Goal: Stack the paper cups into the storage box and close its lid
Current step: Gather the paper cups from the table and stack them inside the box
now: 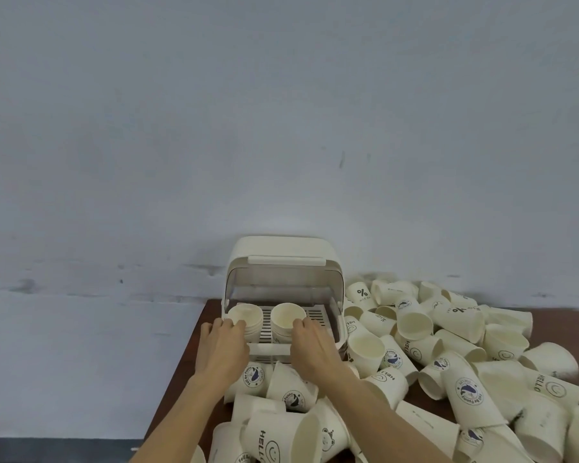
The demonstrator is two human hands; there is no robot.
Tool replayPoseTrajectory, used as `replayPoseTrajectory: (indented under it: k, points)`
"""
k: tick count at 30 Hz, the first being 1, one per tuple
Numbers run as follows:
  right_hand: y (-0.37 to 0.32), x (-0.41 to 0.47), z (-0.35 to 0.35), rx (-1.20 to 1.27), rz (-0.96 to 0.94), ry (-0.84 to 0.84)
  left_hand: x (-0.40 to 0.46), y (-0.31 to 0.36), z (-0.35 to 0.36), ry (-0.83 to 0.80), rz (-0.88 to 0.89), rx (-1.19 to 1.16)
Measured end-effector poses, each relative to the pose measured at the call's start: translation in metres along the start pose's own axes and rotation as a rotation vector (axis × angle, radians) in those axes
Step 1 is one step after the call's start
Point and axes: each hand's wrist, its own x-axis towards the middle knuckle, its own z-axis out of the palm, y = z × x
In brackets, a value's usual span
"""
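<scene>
A cream storage box (281, 252) stands at the table's far left corner, its clear lid (281, 282) swung up. On the slatted tray inside stand two upright stacks of paper cups. My left hand (219, 344) grips the left cup stack (244, 315) at its near side. My right hand (311, 345) grips the right cup stack (286, 317) the same way. Both stacks sit at the tray's front, mouths up.
Several loose paper cups (462, 359) lie heaped over the brown table (194, 342) to the right of the box and in front of it, under my forearms. A pale wall rises behind. The table's left edge runs just left of my left hand.
</scene>
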Motion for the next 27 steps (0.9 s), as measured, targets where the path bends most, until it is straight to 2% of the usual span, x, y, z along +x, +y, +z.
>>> replayPoseTrajectory:
  k: [8,11,14,19,27]
  points:
    - [0.001,-0.001,-0.002,0.019,-0.017,-0.077,-0.006,0.008,-0.008,-0.124,-0.005,0.049]
    - [0.008,-0.008,-0.015,0.078,-0.003,-0.061,-0.010,0.017,-0.016,-0.100,-0.002,0.021]
    - [0.028,-0.019,-0.032,0.103,0.016,0.021,-0.011,0.035,-0.026,-0.054,0.038,-0.111]
    - [0.084,-0.043,-0.060,0.107,0.141,0.049,-0.009,0.090,-0.044,0.025,0.102,-0.340]
    - [0.156,-0.083,-0.075,0.139,0.351,0.049,-0.009,0.166,-0.039,-0.069,0.273,-0.352]
